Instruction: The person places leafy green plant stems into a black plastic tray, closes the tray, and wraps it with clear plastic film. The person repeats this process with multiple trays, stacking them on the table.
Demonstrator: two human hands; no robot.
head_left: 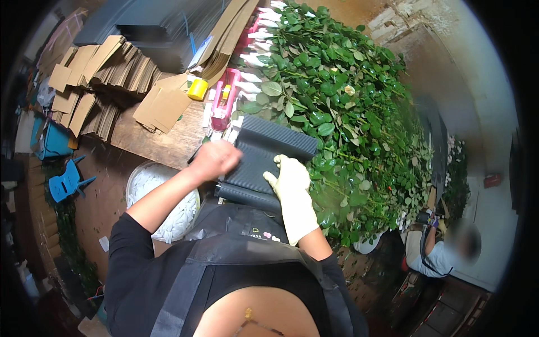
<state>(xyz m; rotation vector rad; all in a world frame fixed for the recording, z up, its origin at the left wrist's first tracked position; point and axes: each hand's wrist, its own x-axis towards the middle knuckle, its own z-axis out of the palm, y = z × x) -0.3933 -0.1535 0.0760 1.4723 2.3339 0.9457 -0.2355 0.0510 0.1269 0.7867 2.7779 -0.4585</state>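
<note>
My bare left hand [219,160] is closed at the left edge of a black ridged mat [255,160]; what it holds is hard to make out, with a thin dark item beside its fingers. My right hand [289,180], in a cream rubber glove, rests on the mat with fingers apart and slightly bent. Just beyond my left hand is a pink tool holder [220,115] with white bottle-like pieces [248,87] along it. A large heap of leafy rose stems [353,129] lies right beside the mat.
Cardboard pieces [163,101] and a yellow tape roll [197,90] lie on a wooden table [140,140]. Below are a bucket of white scraps [163,219] and a blue chair [64,182]. A co-worker [426,255] works at lower right.
</note>
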